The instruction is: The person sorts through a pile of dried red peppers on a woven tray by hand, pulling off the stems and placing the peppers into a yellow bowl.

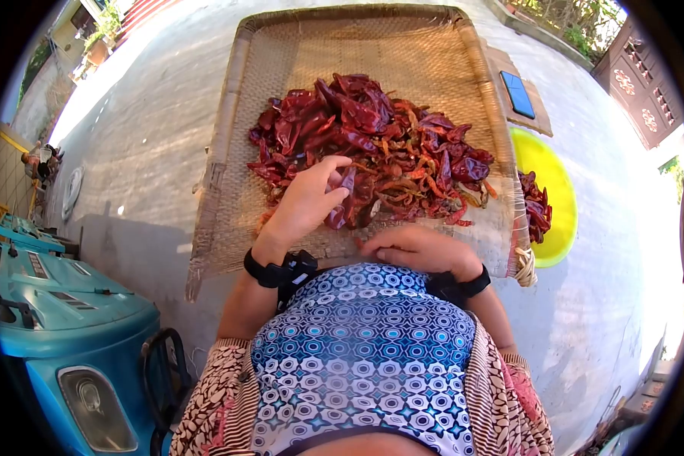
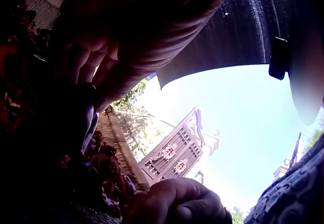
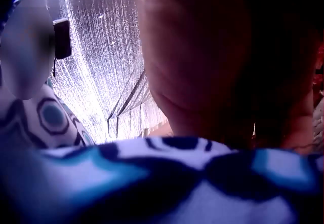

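Observation:
My left hand (image 1: 304, 201) is over the near left part of a heap of dried red chili peppers (image 1: 357, 110). Its thumb and fingers pinch a dark red dried chili pepper (image 1: 347, 182); the left wrist view shows it as a shiny strip (image 2: 90, 125) below the fingers. Beneath the heap is a woven tray (image 1: 281, 45). My right hand (image 1: 418, 247) lies low at the tray's near edge, close to my body, fingers bent inward. A small reddish bit shows beside its fingertips; I cannot tell whether they hold it.
Right of the woven tray, a yellow tray (image 1: 558, 213) holds more dried chilies (image 1: 536, 209). A phone (image 1: 517, 94) lies on cardboard (image 1: 498, 64) farther back. At left stands a blue vehicle (image 1: 83, 319) with a black bar (image 1: 167, 365). Concrete ground (image 1: 152, 129) surrounds everything.

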`<action>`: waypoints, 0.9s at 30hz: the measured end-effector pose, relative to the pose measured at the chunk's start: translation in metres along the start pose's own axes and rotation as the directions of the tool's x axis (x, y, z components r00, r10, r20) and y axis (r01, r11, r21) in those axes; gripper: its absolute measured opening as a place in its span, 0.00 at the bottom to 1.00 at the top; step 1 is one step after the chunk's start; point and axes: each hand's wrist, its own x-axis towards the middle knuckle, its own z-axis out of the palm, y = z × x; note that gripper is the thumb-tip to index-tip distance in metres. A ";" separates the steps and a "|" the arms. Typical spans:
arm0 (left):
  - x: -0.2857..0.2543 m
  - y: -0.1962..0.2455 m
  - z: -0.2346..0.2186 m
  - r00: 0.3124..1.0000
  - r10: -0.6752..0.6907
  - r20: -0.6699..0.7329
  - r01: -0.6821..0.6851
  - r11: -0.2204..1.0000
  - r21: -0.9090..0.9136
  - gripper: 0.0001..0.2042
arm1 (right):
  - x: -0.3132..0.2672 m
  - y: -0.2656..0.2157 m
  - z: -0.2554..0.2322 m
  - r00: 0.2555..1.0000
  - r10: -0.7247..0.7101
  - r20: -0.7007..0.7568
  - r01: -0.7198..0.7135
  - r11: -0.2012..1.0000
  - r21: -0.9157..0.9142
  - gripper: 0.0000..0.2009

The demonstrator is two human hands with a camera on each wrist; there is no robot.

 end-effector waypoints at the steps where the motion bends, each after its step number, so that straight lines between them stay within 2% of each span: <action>1: 0.001 0.001 0.004 1.000 0.008 -0.021 -0.008 1.000 0.019 0.21 | 0.004 -0.001 0.002 0.999 -0.002 0.042 0.005 0.997 -0.071 0.13; 2: 0.001 0.002 0.008 1.000 0.015 -0.014 -0.015 1.000 0.018 0.20 | 0.007 0.001 0.004 0.996 -0.002 0.085 0.014 0.990 -0.140 0.13; 3: 0.002 0.002 0.010 1.000 0.020 -0.008 -0.020 1.000 0.017 0.20 | 0.008 0.003 0.005 1.000 0.021 0.011 -0.020 0.996 -0.084 0.13; 6: 0.001 0.008 0.013 1.000 -0.008 -0.019 0.008 1.000 0.007 0.18 | 0.002 -0.002 0.001 0.989 -0.051 -0.135 0.011 0.960 -0.279 0.13; 9: 0.001 0.007 0.015 0.999 -0.029 -0.036 0.029 0.999 -0.022 0.17 | -0.002 0.006 0.007 0.957 -0.013 -0.290 -0.116 0.899 -0.423 0.13; 12: 0.003 0.006 0.016 0.999 0.000 -0.042 -0.001 1.000 -0.025 0.16 | -0.002 0.014 0.003 0.923 0.002 -0.385 -0.168 0.901 -0.399 0.13; 14: 0.002 0.005 0.017 0.999 0.028 -0.027 -0.029 0.998 -0.046 0.16 | -0.001 0.012 0.003 0.845 0.125 -0.520 -0.180 0.982 -0.057 0.14; 15: 0.001 0.009 0.017 1.000 0.025 0.006 -0.025 0.997 -0.078 0.16 | 0.000 0.010 0.003 0.800 0.202 -0.565 -0.163 0.979 0.119 0.14; 18: -0.002 0.020 0.017 0.991 0.057 0.118 -0.036 0.984 -0.172 0.16 | 0.003 -0.003 0.002 0.712 0.264 -0.651 -0.094 0.954 0.284 0.17; 19: -0.003 0.019 0.019 0.983 0.088 0.161 -0.053 0.977 -0.205 0.16 | 0.004 0.001 0.002 0.724 0.252 -0.642 -0.084 0.956 0.280 0.18; 22: -0.004 0.023 0.020 0.970 0.107 0.221 -0.047 0.964 -0.261 0.16 | -0.001 0.006 -0.002 0.845 0.331 -0.420 -0.090 0.862 0.498 0.16; 23: -0.004 0.022 0.020 0.971 0.110 0.214 -0.055 0.967 -0.247 0.17 | -0.003 0.004 -0.004 0.844 0.352 -0.405 -0.115 0.856 0.504 0.13; 24: -0.004 0.021 0.020 0.971 0.113 0.208 -0.064 0.971 -0.232 0.17 | -0.005 0.007 -0.003 0.848 0.329 -0.416 -0.059 0.838 0.543 0.12; 26: -0.005 0.019 0.024 0.961 0.137 0.242 -0.030 0.916 -0.399 0.17 | -0.007 0.014 -0.003 0.851 0.284 -0.443 0.054 0.790 0.610 0.11; 27: -0.005 0.017 0.027 0.955 0.150 0.257 -0.010 0.878 -0.478 0.17 | -0.009 0.014 -0.004 0.848 0.288 -0.444 0.065 0.775 0.628 0.10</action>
